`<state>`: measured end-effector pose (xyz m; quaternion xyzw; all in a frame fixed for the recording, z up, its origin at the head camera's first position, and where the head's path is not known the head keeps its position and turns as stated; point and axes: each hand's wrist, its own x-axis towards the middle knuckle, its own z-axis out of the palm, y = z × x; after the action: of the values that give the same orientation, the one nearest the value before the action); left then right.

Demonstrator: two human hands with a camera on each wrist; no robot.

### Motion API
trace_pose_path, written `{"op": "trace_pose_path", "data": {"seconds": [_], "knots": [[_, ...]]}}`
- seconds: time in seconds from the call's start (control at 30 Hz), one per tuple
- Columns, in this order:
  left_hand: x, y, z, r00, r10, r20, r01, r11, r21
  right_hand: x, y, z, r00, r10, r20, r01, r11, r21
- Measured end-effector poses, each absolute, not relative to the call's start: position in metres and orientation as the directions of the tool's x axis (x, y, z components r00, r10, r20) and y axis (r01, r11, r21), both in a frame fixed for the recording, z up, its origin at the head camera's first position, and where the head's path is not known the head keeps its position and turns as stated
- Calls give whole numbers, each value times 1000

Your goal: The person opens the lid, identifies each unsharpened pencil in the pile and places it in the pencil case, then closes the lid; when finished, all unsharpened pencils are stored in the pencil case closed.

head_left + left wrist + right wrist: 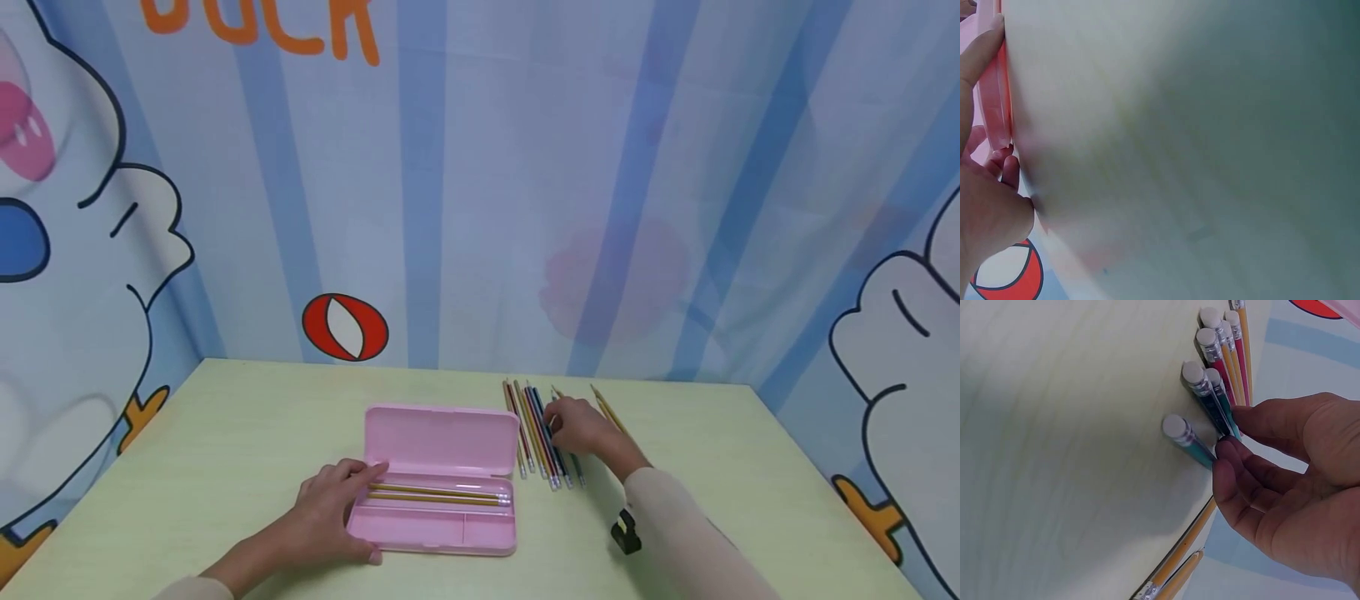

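Blue striped curtain (495,208) behind a pale surface (247,433), with hands at an open pencil case and loose pencils.
At lower centre of the head view, the left hand (326,512) grips the left end of the pink pencil case (442,437), where two yellow pencils (427,499) lie; right of centre, the right hand (588,429) bends over a row of loose pencils (529,429), thumb and fingertips narrowly apart beside a dark pencil (1210,407), though whether it is held I cannot tell.

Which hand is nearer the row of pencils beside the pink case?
Right. The right hand is at the row of pencils, over its right part; the left hand grips the left edge of the pink case, away from the row.
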<state>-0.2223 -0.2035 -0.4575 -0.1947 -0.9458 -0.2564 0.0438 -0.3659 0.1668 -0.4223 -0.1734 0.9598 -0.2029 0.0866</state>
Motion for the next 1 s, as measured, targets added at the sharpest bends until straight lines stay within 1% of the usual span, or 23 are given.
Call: {"op": "trace_pose_path", "data": {"seconds": [0.23,0.4,0.63,0.9,1.0], "knots": [[-223,-203,-457,-933,331,145,359,802,478,-366,167,-423,-930,-360,-75,-301,864,-404],[-223,-204,-458,-926,342,163,377,799,469,-366,168,-422,-927,-369,-74,-309,859,-408],[-223,-204,-457,-927,339,164,375,800,467,-368,166,-420,-920,-386,-71,-337,869,-363],[-223,-204,-456,-928,336,161,371,801,470,-369,157,-418,-934,-350,-75,-307,891,-336],[-222,-204,-456,-928,339,157,372,799,473,-369,156,-417,-940,-333,-77,-296,905,-307]]}}
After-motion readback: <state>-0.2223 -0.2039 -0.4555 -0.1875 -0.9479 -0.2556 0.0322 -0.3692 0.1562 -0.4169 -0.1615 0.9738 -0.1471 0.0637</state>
